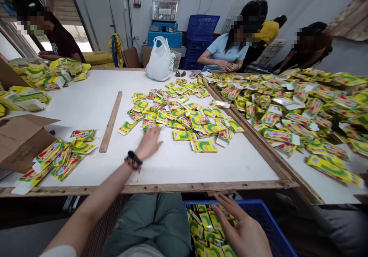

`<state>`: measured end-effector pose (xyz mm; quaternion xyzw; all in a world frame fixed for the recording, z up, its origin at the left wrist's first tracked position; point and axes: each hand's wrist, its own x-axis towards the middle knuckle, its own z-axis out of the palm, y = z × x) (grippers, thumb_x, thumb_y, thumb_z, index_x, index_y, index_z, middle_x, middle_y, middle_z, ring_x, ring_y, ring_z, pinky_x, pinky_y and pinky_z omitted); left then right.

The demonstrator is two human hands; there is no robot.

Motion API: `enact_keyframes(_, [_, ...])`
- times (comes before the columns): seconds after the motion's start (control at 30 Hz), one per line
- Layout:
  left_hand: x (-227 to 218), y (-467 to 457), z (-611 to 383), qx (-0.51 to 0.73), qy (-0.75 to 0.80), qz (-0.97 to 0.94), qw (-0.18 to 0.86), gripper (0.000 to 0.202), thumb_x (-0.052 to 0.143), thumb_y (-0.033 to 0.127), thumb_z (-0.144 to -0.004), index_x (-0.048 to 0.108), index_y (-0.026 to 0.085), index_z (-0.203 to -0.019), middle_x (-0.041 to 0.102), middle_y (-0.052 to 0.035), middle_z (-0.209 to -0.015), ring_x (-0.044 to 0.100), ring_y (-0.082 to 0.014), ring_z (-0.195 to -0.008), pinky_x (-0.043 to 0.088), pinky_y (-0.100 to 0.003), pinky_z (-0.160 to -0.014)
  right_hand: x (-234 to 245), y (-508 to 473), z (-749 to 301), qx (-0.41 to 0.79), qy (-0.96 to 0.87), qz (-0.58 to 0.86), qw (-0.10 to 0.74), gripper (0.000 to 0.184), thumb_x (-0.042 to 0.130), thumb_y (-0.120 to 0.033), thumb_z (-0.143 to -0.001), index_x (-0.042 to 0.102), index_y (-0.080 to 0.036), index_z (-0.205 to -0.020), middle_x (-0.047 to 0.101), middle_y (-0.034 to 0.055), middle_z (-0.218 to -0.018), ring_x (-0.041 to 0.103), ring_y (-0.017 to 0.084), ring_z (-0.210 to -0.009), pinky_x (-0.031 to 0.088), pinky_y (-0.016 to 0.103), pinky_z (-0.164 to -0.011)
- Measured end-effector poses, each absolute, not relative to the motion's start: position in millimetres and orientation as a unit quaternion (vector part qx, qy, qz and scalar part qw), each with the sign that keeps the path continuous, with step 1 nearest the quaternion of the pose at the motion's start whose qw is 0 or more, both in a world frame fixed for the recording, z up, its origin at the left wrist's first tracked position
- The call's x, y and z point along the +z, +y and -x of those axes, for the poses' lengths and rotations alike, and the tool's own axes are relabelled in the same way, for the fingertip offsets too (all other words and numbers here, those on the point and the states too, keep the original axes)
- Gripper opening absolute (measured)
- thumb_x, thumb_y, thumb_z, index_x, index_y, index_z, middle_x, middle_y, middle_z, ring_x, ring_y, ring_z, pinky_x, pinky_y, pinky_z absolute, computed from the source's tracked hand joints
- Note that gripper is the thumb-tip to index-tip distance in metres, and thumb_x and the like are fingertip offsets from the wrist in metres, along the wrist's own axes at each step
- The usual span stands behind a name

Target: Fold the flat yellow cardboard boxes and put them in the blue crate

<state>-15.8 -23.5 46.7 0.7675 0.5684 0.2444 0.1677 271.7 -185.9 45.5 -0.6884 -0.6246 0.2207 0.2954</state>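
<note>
My left hand (148,142), with a dark band at the wrist, reaches over the white table to the near edge of a loose pile of small yellow-and-green printed boxes (175,115). Its fingers are stretched out, and the fingertips meet a box at the edge of the pile; I cannot tell how firmly they touch. My right hand (244,226) hangs with fingers spread above a blue crate (273,226) below the table edge. Many of the same small boxes (205,222) lie inside that crate. Nothing shows in my right hand.
A wooden strip (111,123) lies left of the pile; beyond it are more boxes (64,157) and a brown carton (23,142). A wooden divider (253,138) borders a large heap (299,111). A white plastic bag (160,59) stands behind. Several people work around the table.
</note>
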Motion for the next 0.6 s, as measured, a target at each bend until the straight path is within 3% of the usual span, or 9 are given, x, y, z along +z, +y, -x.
enact_keyframes(0.03, [50,-4,24,0.247,0.593,-0.75,0.157,0.036,0.054,0.01,-0.083,0.049,0.01,-0.119,0.05,-0.0199,-0.127,0.039,-0.0336,-0.126,0.025,-0.056,-0.108,44,-184,-278,0.22,-0.625,0.69,0.29,0.043,0.063,-0.055,-0.072,0.076,-0.023,-0.098,0.068,0.0094,-0.111,0.06,0.037,-0.113,0.059,0.04,-0.074])
enact_keyframes(0.1, [56,21,33,0.246,0.604,-0.741,0.158,0.025,0.049,0.007,-0.083,0.053,0.008,-0.107,0.055,-0.0215,-0.118,0.043,-0.0354,-0.121,0.028,-0.058,-0.104,42,-174,-273,0.264,-0.613,0.671,0.323,0.047,0.063,-0.056,-0.072,0.075,-0.022,-0.103,0.065,0.0105,-0.119,0.054,0.036,-0.121,0.053,0.047,-0.091])
enact_keyframes(0.23, [62,-3,23,0.258,0.534,-0.775,0.218,0.015,0.04,0.019,-0.092,0.05,0.015,-0.103,0.06,-0.0104,-0.104,0.056,-0.0224,-0.1,0.044,-0.039,-0.092,37,-139,-220,0.452,-0.497,0.589,0.449,0.061,0.063,-0.059,-0.075,0.065,-0.019,-0.122,0.059,0.012,-0.128,0.055,0.03,-0.122,0.04,0.049,-0.106])
enact_keyframes(0.3, [61,-41,10,0.302,0.472,-0.77,0.304,0.021,0.034,0.028,-0.097,0.045,0.017,-0.111,0.06,-0.0071,-0.105,0.057,-0.0177,-0.095,0.046,-0.031,-0.088,37,-125,-191,0.541,-0.436,0.522,0.494,0.067,0.06,-0.063,-0.076,0.061,-0.019,-0.126,0.061,0.0117,-0.126,0.058,0.027,-0.118,0.042,0.046,-0.104])
enact_keyframes(0.4, [50,-98,-11,0.402,0.45,-0.693,0.396,0.032,0.03,0.035,-0.098,0.041,0.017,-0.122,0.057,-0.0091,-0.115,0.055,-0.0184,-0.107,0.042,-0.032,-0.096,42,-119,-162,0.609,-0.401,0.447,0.517,0.062,0.058,-0.064,-0.078,0.067,-0.016,-0.116,0.069,0.0094,-0.111,0.065,0.023,-0.102,0.051,0.038,-0.094])
enact_keyframes(0.5, [30,-134,-33,0.475,0.485,-0.636,0.367,0.054,0.041,0.039,-0.094,0.023,0.017,-0.14,0.041,-0.014,-0.139,0.042,-0.0233,-0.129,0.035,-0.038,-0.108,47,-125,-149,0.636,-0.342,0.432,0.541,0.048,0.064,-0.055,-0.077,0.071,-0.015,-0.103,0.071,0.0064,-0.1,0.065,0.021,-0.094,0.054,0.031,-0.082])
enact_keyframes(0.6, [9,-148,-54,0.486,0.565,-0.605,0.278,0.082,0.065,0.039,-0.079,0.017,0.018,-0.143,0.04,-0.0163,-0.14,0.047,-0.0284,-0.125,0.041,-0.042,-0.102,47,-132,-146,0.685,-0.209,0.422,0.555,0.033,0.071,-0.042,-0.068,0.073,-0.016,-0.089,0.073,0.0052,-0.093,0.067,0.021,-0.087,0.055,0.031,-0.079])
